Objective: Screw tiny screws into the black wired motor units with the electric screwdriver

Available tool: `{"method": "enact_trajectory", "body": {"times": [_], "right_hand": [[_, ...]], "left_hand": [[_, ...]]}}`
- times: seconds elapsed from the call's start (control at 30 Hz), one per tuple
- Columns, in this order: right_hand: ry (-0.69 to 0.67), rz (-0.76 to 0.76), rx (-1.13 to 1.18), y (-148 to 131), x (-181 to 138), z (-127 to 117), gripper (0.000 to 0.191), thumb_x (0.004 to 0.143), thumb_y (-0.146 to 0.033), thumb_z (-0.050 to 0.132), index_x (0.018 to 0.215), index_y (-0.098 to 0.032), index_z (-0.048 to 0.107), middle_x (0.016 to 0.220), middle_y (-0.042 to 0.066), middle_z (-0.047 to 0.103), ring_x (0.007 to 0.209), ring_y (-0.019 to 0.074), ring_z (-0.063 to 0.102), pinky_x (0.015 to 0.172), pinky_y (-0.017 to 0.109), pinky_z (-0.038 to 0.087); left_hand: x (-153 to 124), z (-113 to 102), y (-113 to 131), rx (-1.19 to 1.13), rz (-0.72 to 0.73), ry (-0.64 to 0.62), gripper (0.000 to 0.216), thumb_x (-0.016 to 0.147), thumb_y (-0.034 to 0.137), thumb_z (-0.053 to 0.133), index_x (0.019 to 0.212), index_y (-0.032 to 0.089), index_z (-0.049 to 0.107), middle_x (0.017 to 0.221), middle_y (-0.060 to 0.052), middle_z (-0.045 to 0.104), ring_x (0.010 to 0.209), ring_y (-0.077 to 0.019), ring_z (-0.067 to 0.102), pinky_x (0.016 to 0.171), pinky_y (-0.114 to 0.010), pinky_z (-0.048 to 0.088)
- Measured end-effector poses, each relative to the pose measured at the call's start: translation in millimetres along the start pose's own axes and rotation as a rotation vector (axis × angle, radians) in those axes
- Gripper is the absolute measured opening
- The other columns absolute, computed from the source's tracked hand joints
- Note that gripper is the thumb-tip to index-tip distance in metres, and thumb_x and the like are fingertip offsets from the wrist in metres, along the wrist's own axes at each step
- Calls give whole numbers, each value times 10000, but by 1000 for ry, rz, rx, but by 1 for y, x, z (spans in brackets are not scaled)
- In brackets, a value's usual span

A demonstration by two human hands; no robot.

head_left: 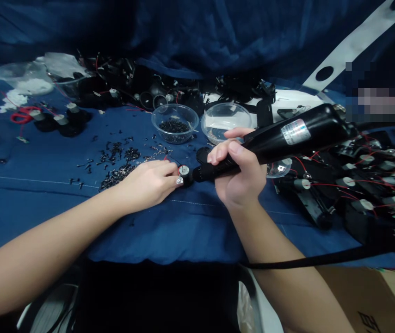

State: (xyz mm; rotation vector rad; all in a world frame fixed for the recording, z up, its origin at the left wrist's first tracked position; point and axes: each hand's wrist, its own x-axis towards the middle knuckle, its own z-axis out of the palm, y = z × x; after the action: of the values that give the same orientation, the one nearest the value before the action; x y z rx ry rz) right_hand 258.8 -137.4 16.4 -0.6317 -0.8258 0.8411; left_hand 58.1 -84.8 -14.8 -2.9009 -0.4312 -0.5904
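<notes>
My left hand (151, 182) is closed at the left side of a small black cylindrical part (184, 176) with a pale round top and a red wire. Its fingertips are partly hidden behind that part. In my right hand (241, 173) is a long black handle-shaped housing (294, 134) with a silver label, tilted up to the right. The housing's lobed dark end (202, 171) points left, just beside the small part. Loose black screws (123, 169) lie in a heap behind my left hand.
Behind the hands stand a clear bowl of black screws (174, 126) and another clear bowl (227, 121). Black parts with red wires (367, 185) crowd the right side. Red-handled scissors (23, 115) lie at left. A black strap (305, 259) crosses my right forearm.
</notes>
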Motion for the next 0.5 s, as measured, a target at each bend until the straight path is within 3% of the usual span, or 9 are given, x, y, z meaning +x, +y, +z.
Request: {"method": "enact_trajectory", "body": {"times": [0.13, 0.33, 0.5], "right_hand": [[-4, -11, -7, 0, -1, -1, 152, 763, -305, 760, 884, -243, 693, 577, -64, 578, 534, 116, 564, 577, 308, 487], [-3, -14, -28, 0, -1, -2, 160, 770, -326, 765, 889, -252, 687, 601, -62, 563, 542, 115, 559, 589, 315, 497], [-4, -8, -25, 0, -2, -2, 167, 771, -331, 774, 894, -256, 690, 616, -61, 559, 547, 114, 560, 584, 314, 506]], "left_hand": [[2, -4, -7, 26, 119, -2, 328, 1104, 193, 471, 947, 205, 759, 813, -32, 664, 665, -167, 553, 671, -319, 429], [-3, -17, -9, 10, 183, -57, 365, 1079, 215, 537, 759, 213, 714, 676, -13, 615, 616, -167, 546, 609, -352, 395], [-6, -24, -3, -73, 231, -95, 331, 1023, 200, 575, 717, 214, 702, 682, -26, 633, 638, -179, 564, 621, -366, 437]]}}
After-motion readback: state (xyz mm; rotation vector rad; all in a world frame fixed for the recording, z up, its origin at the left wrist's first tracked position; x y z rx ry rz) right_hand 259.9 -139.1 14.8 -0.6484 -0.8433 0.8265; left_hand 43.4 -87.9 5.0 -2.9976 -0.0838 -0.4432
